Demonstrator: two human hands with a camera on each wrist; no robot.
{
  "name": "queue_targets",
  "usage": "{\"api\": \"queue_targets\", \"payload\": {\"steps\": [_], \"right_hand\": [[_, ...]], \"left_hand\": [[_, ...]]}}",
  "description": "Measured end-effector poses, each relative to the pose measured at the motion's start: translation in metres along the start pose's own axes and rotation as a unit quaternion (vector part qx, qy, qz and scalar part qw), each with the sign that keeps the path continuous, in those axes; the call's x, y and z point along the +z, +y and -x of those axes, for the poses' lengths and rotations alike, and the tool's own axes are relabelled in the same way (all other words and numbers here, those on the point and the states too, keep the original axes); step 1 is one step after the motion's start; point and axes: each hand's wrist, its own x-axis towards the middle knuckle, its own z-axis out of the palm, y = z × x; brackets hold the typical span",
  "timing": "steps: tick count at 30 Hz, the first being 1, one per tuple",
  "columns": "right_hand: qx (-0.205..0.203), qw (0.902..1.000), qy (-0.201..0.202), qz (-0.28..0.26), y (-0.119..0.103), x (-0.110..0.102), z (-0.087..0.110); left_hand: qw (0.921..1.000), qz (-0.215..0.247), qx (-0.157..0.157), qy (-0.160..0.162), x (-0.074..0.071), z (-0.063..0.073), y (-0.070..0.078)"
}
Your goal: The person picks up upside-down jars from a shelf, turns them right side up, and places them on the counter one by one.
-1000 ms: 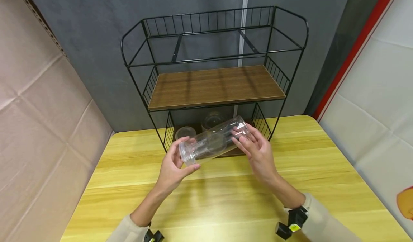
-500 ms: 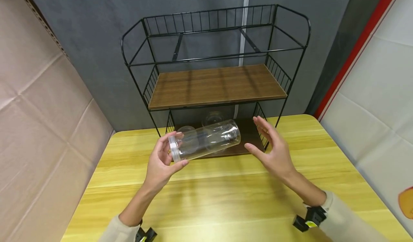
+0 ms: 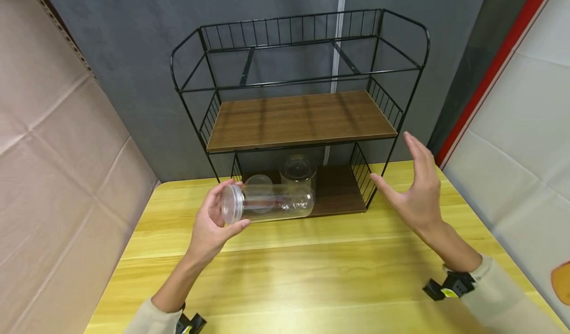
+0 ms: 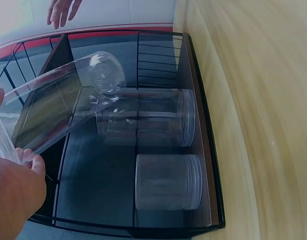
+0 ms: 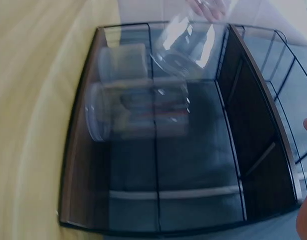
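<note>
Since the earlier frame, the right hand [image 3: 416,200] has moved away to just beside the right front post of the rack [image 3: 303,119], and the clear jar [image 3: 273,203] has swung from a slant to nearly level. I see that jar off the surface [image 3: 311,279], in front of the rack's lower left part. The left hand [image 3: 207,232] grasps only its lidded end; the right is released, fingers spread, holding nothing.

What worries me is the unsupported base: it could sag and pivot, since all the hold is at one end. If the lid is loose, I judge it could twist off and drop the body. A push into the rack could knock the taller jar [image 4: 148,120] or shorter jar [image 4: 168,182] on its bottom shelf [image 3: 340,195]. Through so many clear walls, I can't tell whether the held base touches either. Lifting too soon might catch the rack's middle board.
</note>
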Motion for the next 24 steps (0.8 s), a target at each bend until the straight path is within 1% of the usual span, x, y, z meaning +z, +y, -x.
{"api": "queue_targets", "payload": {"steps": [3, 8, 13, 16, 21, 24], "right_hand": [[0.029, 0.9995, -0.004, -0.011, 0.007, -0.005, -0.008], [0.083, 0.9952, -0.039, -0.035, 0.012, -0.012, -0.02], [0.142, 0.9853, -0.078, -0.054, 0.014, -0.015, -0.032], [0.174, 0.9771, -0.103, -0.068, 0.017, -0.014, -0.04], [0.197, 0.9658, -0.138, -0.097, 0.025, -0.012, -0.051], [0.193, 0.964, -0.144, -0.112, 0.027, -0.01, -0.058]], "left_hand": [[1.0, -0.002, -0.007, 0.005, -0.004, 0.0, 0.002], [0.9997, -0.016, -0.019, 0.006, -0.011, 0.001, 0.004], [0.9992, -0.034, -0.02, -0.006, -0.019, 0.0, 0.003], [0.998, -0.059, -0.02, -0.009, -0.022, 0.0, 0.003], [0.9922, -0.12, -0.032, -0.008, -0.03, 0.0, 0.005], [0.9888, -0.142, -0.045, -0.014, -0.035, 0.001, 0.004]]}}
